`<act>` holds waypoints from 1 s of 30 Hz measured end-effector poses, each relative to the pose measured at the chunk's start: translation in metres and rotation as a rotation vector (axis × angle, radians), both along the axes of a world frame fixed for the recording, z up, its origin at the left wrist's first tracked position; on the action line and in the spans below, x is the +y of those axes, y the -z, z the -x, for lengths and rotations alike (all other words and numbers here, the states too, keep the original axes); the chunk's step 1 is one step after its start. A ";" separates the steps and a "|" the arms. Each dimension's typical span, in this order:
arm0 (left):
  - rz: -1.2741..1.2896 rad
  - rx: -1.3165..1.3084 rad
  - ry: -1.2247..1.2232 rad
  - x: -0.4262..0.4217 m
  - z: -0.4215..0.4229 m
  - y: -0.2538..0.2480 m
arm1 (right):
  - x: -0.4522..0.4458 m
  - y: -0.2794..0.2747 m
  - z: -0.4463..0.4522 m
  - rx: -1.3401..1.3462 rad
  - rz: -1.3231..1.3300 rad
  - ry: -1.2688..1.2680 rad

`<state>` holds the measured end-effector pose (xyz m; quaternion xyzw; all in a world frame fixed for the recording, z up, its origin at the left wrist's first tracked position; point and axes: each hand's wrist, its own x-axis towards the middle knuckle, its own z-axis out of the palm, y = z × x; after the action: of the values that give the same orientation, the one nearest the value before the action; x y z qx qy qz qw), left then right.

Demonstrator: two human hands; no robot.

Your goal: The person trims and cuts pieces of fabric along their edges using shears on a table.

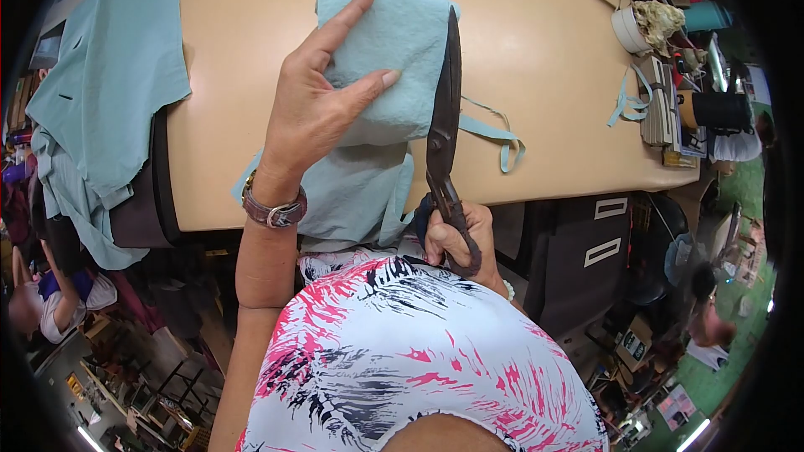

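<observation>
Large dark scissors (pixel 444 138) point away from me, their handles in my right hand (pixel 462 238), whose fingers are wrapped round them. The blades lie along the right edge of a folded light-blue cloth (pixel 402 42) on the tan table. My left hand (pixel 310 100) rests on that cloth with thumb and index finger spread apart; its other fingers are mostly hidden. More of the blue cloth hangs over the table's front edge below my left hand. A thin blue strip (pixel 494 132) lies just right of the blades.
Blue cloth pieces (pixel 126 75) hang over the left end of the tan table (pixel 553 92). At the right end are a white container (pixel 628 29), another blue scrap (pixel 628 99) and a black cylinder (pixel 722 110). Another person (pixel 59 297) is at the far left.
</observation>
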<state>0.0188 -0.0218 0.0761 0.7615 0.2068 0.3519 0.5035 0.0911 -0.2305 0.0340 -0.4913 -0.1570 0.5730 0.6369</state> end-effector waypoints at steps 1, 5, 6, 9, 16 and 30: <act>0.003 -0.001 0.001 0.000 0.000 -0.001 | 0.000 0.001 0.000 -0.003 0.008 -0.001; 0.011 -0.004 0.003 0.000 0.000 0.000 | 0.000 -0.003 0.001 -0.049 0.082 -0.003; 0.013 0.002 0.008 -0.001 0.000 0.000 | 0.001 -0.005 0.001 -0.070 0.111 -0.003; 0.023 0.009 0.023 -0.001 0.002 -0.002 | -0.002 0.001 0.000 -0.028 0.037 -0.015; 0.014 0.041 0.058 -0.014 0.007 0.002 | -0.002 0.005 -0.004 0.063 -0.067 -0.002; 0.105 0.055 0.062 -0.019 0.010 0.006 | -0.002 0.008 -0.002 0.077 -0.042 0.008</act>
<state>0.0090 -0.0412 0.0699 0.7496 0.2153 0.3036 0.5474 0.0928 -0.2329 0.0259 -0.4562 -0.1422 0.5854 0.6550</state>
